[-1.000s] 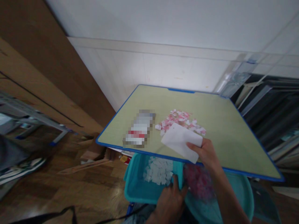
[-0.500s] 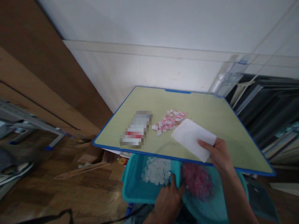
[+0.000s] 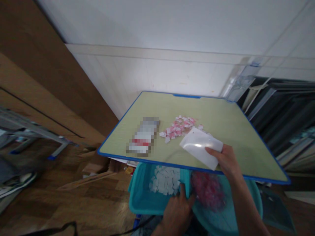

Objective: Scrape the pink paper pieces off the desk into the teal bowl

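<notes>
My right hand (image 3: 227,160) pinches the near right corner of a glossy white sheet (image 3: 200,144), thumb on top. The sheet is slightly bent and tilted over the near part of a low table (image 3: 228,121) with a blue edge. Beside its far left corner lies a loose pile of pink and white scraps (image 3: 178,127) on the tabletop. Below the table edge, my left hand (image 3: 178,209) is closed on the rims where two teal tubs meet. White square pieces (image 3: 166,180) lie in the left tub (image 3: 145,205). The right tub (image 3: 228,219) holds a pinkish-red, film-like bundle (image 3: 208,190).
A pixelated oblong item (image 3: 144,136) lies on the table's left side. A clear plastic bottle (image 3: 242,82) stands at the far right corner by the wall. Dark panels (image 3: 283,105) lean at right. A metal stepladder (image 3: 59,142) and cardboard scraps (image 3: 98,164) are at left.
My right hand has shifted slightly left and tilted the white sheet, so it now catches a bright reflection and uncovers more scraps behind it. My left hand stays put.
</notes>
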